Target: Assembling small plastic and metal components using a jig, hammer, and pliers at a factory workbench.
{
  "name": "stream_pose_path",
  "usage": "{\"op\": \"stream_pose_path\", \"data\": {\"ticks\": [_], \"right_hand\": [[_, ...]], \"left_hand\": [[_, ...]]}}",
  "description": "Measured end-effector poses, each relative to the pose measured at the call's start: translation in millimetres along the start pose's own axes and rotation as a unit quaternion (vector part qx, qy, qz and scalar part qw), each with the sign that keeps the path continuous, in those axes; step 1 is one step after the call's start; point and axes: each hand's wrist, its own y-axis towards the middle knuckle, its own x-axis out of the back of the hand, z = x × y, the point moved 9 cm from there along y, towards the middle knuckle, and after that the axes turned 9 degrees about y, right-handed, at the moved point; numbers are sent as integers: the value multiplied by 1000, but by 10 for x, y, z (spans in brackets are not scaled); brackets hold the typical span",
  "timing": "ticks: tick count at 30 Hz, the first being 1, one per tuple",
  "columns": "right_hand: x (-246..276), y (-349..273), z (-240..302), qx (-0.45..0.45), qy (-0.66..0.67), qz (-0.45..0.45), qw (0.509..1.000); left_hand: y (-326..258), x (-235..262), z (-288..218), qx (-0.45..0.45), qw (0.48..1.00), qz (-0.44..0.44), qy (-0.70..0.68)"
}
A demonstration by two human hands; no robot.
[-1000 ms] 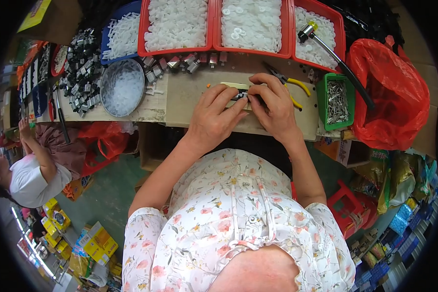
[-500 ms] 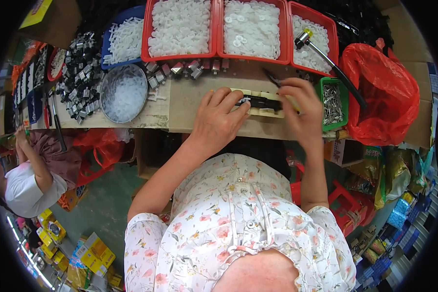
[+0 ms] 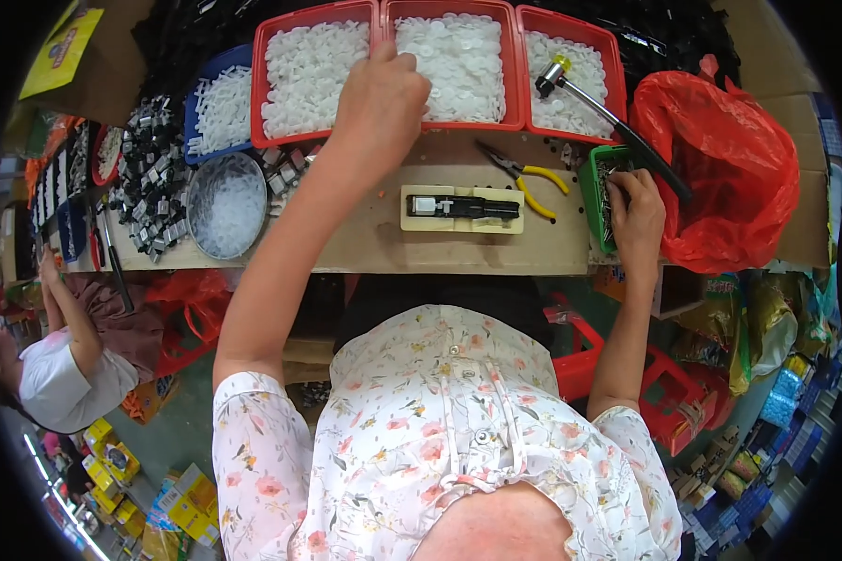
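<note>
Red trays [image 3: 384, 19]: three. Left hand [image 3: 381, 101] fingers curled on rim; right hand [image 3: 636, 213] fingers in green bin [image 3: 591, 192], grip unclear.

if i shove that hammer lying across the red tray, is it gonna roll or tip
The hammer probably pivots rather than rolls: its head rests on the white pieces in the right red tray, its long dark handle slanting down toward the green tray. It looks head-heavy, so the handle end may swing. The loose pieces beneath could let the head slide.
</note>
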Motion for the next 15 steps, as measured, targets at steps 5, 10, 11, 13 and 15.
{"op": "stream_pose_path", "data": {"ticks": [5,10,11,13,15], "right_hand": [[31,-56,-145,-51,81,-5,995],[40,-63,-195,-19,49,6,999],[46,-53,-185,-20,73,5,997],[65,-48,-168,-56,122,-4,991],[142,-83,-154,-66,143,-35,987]], "left_hand": [[152,-38,-23,-59,998,-22,8],[110,-43,-17,-77,996,-42,16],[91,-24,-21,-66,996,-52,16],[57,103,-50,-33,996,-70,-41],[-36,258,-95,4,992,-88,-96]]}}
